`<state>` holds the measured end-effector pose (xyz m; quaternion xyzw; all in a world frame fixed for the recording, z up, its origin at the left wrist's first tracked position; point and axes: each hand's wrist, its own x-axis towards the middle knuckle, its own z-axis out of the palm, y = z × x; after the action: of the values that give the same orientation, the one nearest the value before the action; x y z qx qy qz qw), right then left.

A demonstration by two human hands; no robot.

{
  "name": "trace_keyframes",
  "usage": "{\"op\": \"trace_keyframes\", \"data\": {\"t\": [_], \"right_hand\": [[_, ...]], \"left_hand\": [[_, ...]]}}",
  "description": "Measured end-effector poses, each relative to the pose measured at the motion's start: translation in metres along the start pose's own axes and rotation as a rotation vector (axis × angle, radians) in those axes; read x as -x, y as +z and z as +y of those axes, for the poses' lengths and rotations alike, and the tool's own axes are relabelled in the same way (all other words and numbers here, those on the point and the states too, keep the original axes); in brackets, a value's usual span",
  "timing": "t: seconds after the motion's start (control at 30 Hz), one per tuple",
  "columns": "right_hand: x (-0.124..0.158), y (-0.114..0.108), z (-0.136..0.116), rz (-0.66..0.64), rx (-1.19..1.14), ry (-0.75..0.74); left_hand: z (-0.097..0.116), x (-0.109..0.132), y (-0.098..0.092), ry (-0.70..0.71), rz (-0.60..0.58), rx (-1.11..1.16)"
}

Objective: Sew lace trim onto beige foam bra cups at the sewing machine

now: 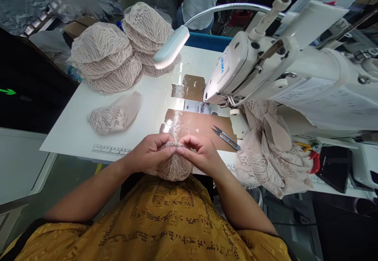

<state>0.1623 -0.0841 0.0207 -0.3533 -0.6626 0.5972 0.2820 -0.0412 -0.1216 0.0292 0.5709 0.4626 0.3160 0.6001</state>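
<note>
At the table's front edge, a beige lace bra cup [175,166] hangs between my two hands. My left hand [152,150] pinches its upper edge from one side, thumb against fingers. From the other side my right hand [201,150] pinches the same edge, and the fingertips of both hands nearly meet. A pair of thread snips [226,137] lies just beyond my right hand, on the brown-covered part of the table. The sewing machine [236,68] stands past my hands, its needle area over a metal plate [193,106].
Stacks of lace cups [102,56] stand at the back left. A single lace piece [112,115] lies on the white table [71,123]. More lace fabric [265,154] is heaped at the right, beside red-handled scissors [314,162]. A lamp [171,47] overhangs the table; a person [203,1] sits behind.
</note>
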Motion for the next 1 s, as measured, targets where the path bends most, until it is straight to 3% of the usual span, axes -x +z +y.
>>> {"op": "trace_keyframes", "data": {"t": [0.3, 0.43, 0.57, 0.67, 0.77, 0.87, 0.93, 1.0], "right_hand": [[0.001, -0.011, -0.008, -0.021, -0.049, 0.01], [0.001, -0.017, -0.008, -0.005, -0.067, 0.009], [-0.001, -0.024, -0.003, 0.016, -0.092, 0.035], [0.0, -0.035, -0.001, 0.072, -0.096, 0.076], [0.006, -0.053, 0.0, 0.214, -0.013, 0.098], [0.013, -0.07, 0.0, 0.334, 0.148, 0.086], [0.013, -0.077, 0.0, 0.35, 0.262, 0.081], [0.008, -0.081, -0.001, 0.335, 0.37, 0.075]], "left_hand": [[0.008, -0.014, -0.005, -0.022, -0.212, 0.195], [0.008, -0.022, 0.004, -0.042, -0.135, 0.219], [0.004, -0.03, 0.019, -0.166, -0.049, 0.438], [0.007, -0.031, 0.013, -0.211, 0.08, 0.481], [0.019, -0.031, -0.011, -0.089, 0.327, 0.274], [0.032, -0.041, -0.029, 0.16, 0.565, -0.236], [0.034, -0.059, -0.026, 0.309, 0.561, -0.617], [0.029, -0.084, -0.011, 0.395, 0.42, -0.916]]}}
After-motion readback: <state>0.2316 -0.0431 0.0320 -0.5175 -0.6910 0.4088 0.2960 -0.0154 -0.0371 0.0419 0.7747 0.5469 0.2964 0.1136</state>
